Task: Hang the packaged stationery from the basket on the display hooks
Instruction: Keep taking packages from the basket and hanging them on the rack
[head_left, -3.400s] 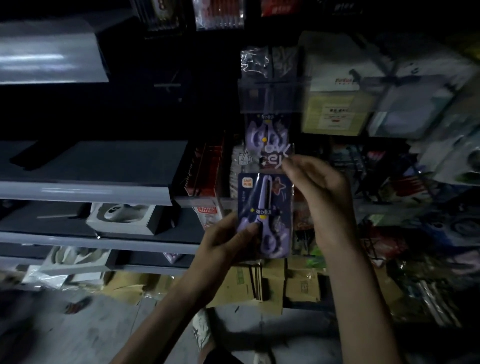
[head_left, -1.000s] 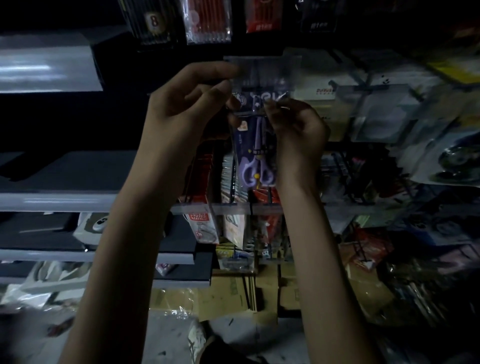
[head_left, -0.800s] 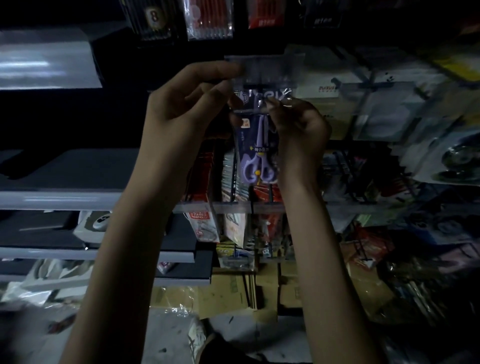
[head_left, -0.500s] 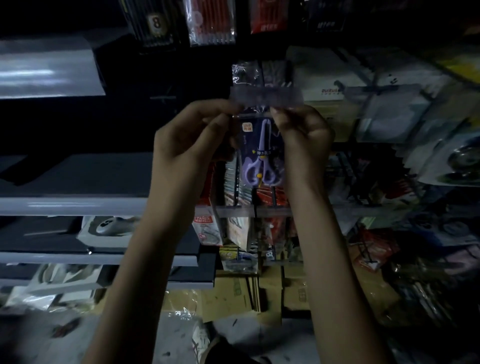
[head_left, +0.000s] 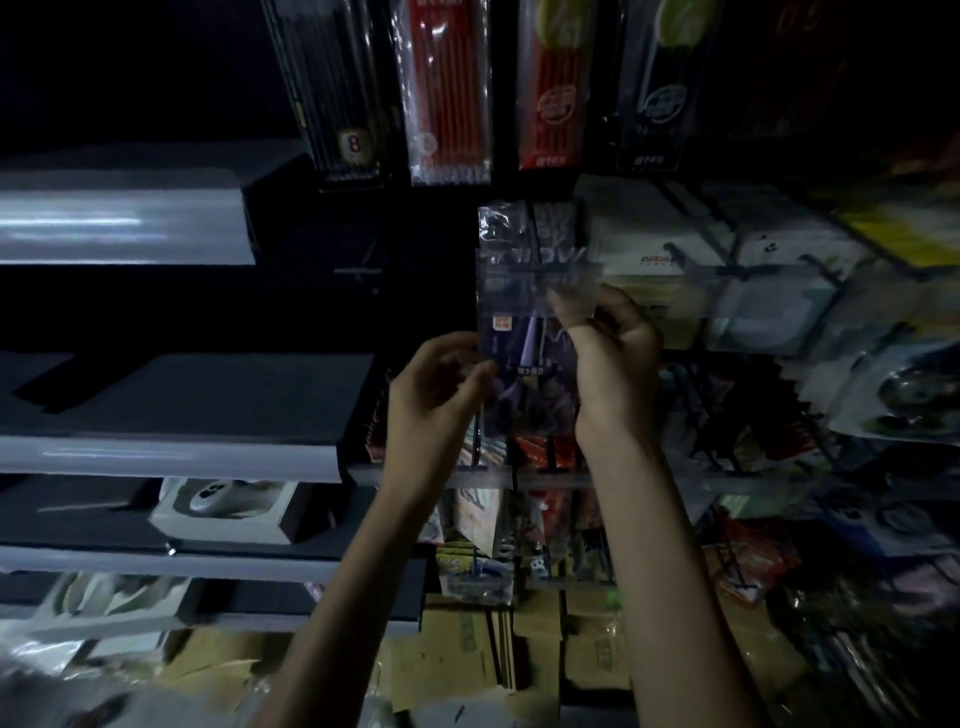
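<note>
A purple packaged pair of scissors (head_left: 530, 374) hangs in front of the display, its top just under a clear price-tag strip (head_left: 535, 283) at the end of a display hook (head_left: 532, 234). My left hand (head_left: 436, 395) is at the pack's left edge with thumb and fingers curled toward it. My right hand (head_left: 608, 353) pinches the pack's upper right corner, fingertips up against the clear strip. Another clear-wrapped pack (head_left: 524, 228) hangs behind on the same hook. The basket is out of view.
Pencil packs (head_left: 447, 93) hang on hooks above. Grey shelves (head_left: 171, 452) stand to the left, one holding a white box (head_left: 228, 509). More hooks with packaged goods (head_left: 769, 291) crowd the right. Cardboard packs (head_left: 493, 644) sit low down.
Both hands have come down from the hook's tag; my left hand dropped from the clear strip to the pack's left edge. The scissors pack now hangs lower beneath the strip.
</note>
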